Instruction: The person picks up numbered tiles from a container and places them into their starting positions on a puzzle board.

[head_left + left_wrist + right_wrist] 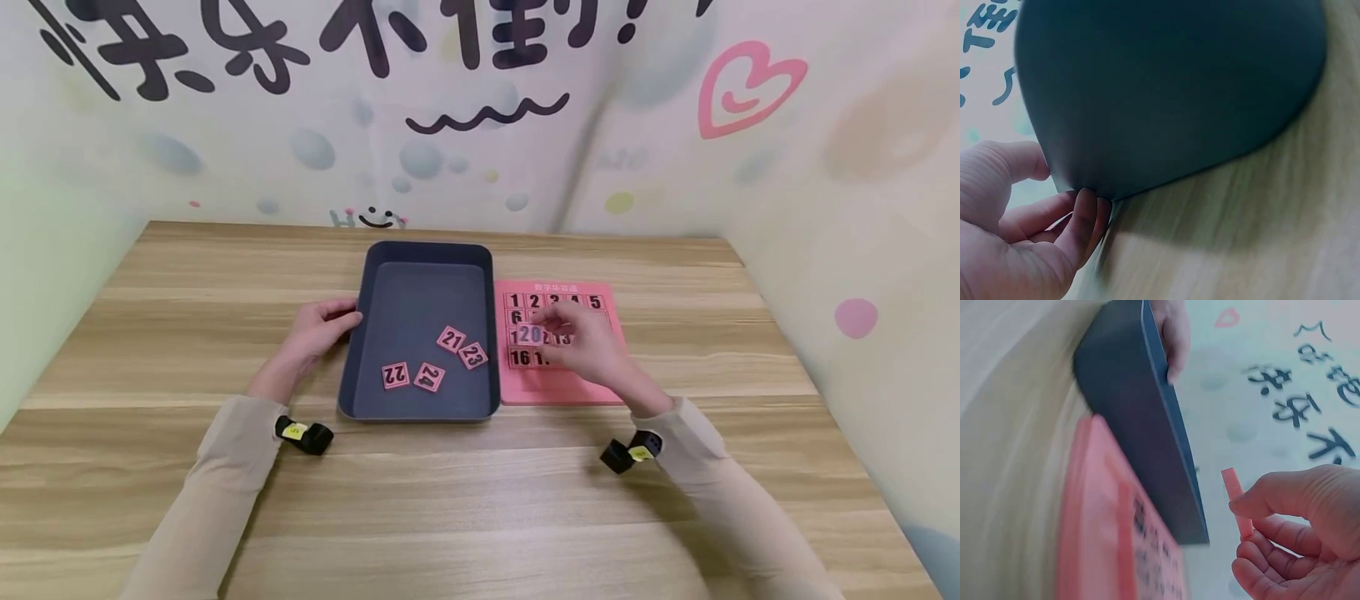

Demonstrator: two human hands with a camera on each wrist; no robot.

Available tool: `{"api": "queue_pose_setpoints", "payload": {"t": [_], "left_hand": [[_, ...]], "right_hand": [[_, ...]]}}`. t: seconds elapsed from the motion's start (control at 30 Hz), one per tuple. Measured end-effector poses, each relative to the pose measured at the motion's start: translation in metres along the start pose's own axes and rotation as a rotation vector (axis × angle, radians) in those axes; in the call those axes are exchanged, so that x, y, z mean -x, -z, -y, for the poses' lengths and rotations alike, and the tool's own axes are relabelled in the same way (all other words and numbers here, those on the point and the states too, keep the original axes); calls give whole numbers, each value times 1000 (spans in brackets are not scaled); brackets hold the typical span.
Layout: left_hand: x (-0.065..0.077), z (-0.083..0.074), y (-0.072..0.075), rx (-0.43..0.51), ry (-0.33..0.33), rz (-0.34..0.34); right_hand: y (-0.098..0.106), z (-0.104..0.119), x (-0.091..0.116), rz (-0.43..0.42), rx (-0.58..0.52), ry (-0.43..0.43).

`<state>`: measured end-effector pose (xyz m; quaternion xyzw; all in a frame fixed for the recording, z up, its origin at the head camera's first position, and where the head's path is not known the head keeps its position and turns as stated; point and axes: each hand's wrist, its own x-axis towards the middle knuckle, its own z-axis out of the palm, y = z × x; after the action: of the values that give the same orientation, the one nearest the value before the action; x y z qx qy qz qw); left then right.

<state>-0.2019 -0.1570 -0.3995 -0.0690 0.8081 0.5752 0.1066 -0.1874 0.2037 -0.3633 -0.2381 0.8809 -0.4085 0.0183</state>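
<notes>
Between thumb and fingers, my right hand (588, 342) pinches a pink number tile marked 20 (530, 334). In the right wrist view, that tile (1237, 503) shows edge-on, apart from the board. Below the hand lies the pink number board (558, 390), with numbered tiles in rows; the hand hides part of them. My left hand (318, 333) grips the left side of a dark grey tray (420, 292), its fingers (1085, 219) at the tray wall. Loose in the tray lie tiles 21 (451, 338), 22 (395, 375), 23 (472, 356) and 24 (429, 377).
Tray and board stand side by side on a wood-grain table (465, 500). Behind the table rises a printed wall covering (465, 175) with large dark lettering and a pink heart. Each wrist wears a small black camera (303, 435).
</notes>
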Motion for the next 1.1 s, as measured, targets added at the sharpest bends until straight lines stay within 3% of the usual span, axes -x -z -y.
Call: {"api": "queue_pose_setpoints", "payload": {"t": [0.13,0.37,0.53,1.1], "left_hand": [[0,0,0,6,3,4],[0,1,0,0,5,-1],[0,1,0,4,1,-2],[1,2,0,21,8,-8]], "right_hand": [[11,-20,18,-32,-14,-16],[28,-47,46,-46,20,-148],[39,-63,58,-57,52,-185],[53,-77,58,37,162,-168]]}}
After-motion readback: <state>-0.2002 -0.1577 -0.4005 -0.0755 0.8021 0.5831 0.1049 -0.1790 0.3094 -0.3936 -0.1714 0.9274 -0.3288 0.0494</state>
